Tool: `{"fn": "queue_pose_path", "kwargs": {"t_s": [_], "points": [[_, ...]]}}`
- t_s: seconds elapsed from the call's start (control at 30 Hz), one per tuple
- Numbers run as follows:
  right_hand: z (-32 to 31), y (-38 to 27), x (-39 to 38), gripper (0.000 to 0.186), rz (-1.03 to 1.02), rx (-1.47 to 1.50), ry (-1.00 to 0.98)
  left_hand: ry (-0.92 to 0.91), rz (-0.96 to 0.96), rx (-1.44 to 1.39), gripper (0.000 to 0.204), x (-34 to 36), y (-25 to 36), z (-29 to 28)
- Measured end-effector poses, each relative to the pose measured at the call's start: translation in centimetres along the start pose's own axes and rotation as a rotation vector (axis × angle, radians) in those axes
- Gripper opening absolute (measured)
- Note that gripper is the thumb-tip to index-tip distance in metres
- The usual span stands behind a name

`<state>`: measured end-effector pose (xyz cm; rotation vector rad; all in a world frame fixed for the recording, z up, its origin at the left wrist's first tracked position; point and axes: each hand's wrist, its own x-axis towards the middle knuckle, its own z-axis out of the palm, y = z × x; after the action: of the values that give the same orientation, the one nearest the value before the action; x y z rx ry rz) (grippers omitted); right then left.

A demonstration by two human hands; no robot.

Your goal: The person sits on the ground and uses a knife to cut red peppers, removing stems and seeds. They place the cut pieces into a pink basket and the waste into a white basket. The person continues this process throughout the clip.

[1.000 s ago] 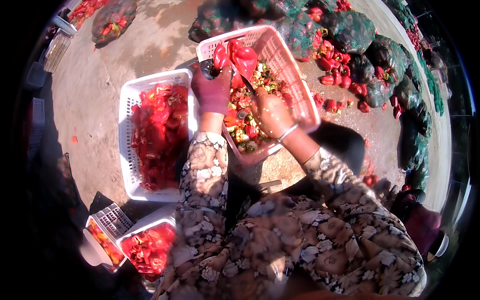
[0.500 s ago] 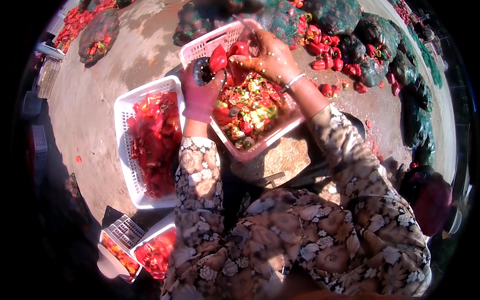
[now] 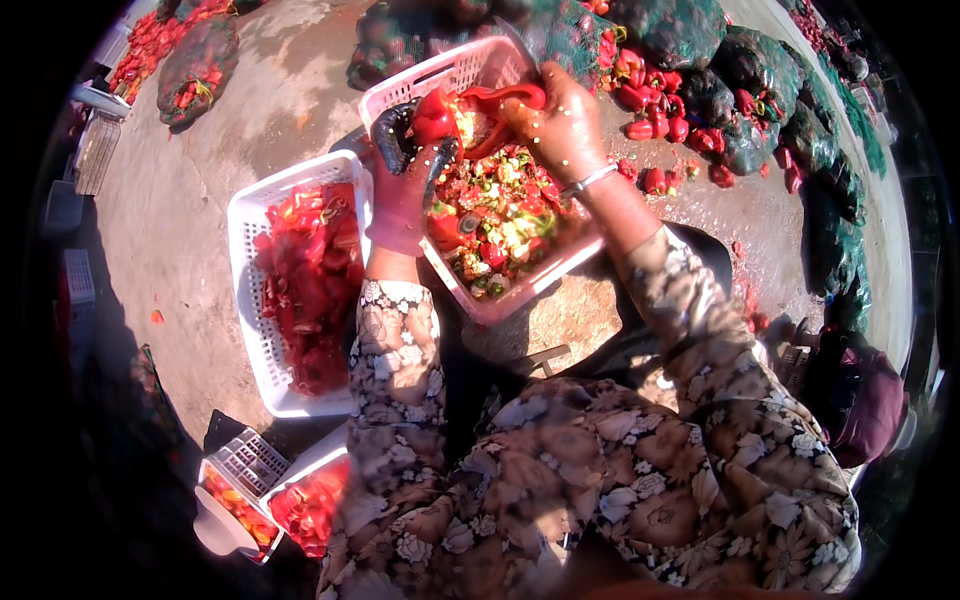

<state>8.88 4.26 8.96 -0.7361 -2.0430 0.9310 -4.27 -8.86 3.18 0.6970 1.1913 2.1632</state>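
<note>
Over the far part of a pink plastic basket (image 3: 488,308), both my hands work on a red pepper (image 3: 434,118) that is split open, with pale seeds showing inside. My left hand (image 3: 402,185), in a purple and black glove, grips its left side. My bare right hand (image 3: 565,125), dotted with seeds and wearing a bracelet at the wrist, pinches the pepper's right flap with the thumb. A thin grey knife blade (image 3: 516,42) sticks out beyond the right fingers; its handle is hidden. In the basket lie pepper cores, seeds and red scraps (image 3: 505,215).
Left of the pink basket stands a white crate (image 3: 246,300) of red pepper pieces. More crates (image 3: 250,465) sit at the lower left. Green net sacks (image 3: 675,35) and loose red peppers (image 3: 655,115) line the far right. Another person's dark red clothing (image 3: 870,410) shows at the right.
The pepper has been pulled open wider, its flap now stretched to the right. My right hand has moved slightly right, and the blade has swung more upright.
</note>
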Motion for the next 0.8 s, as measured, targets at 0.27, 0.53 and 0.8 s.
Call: {"fn": "queue_pose_path", "kwargs": {"t_s": [0.27,0.53,0.8], "points": [[2.0,-0.9,-0.5,0.040,-0.164,-0.148,0.057,0.092,0.031,0.160,0.051,-0.4,-0.5,1.9],[3.3,-0.5,-1.5,0.037,-0.174,-0.024,0.054,0.230,0.076,0.194,0.045,0.0,-1.0,1.2],[3.0,-1.0,-2.9,0.047,-0.215,-0.065,0.101,0.290,0.106,0.273,0.041,-0.3,-0.6,2.2]]}}
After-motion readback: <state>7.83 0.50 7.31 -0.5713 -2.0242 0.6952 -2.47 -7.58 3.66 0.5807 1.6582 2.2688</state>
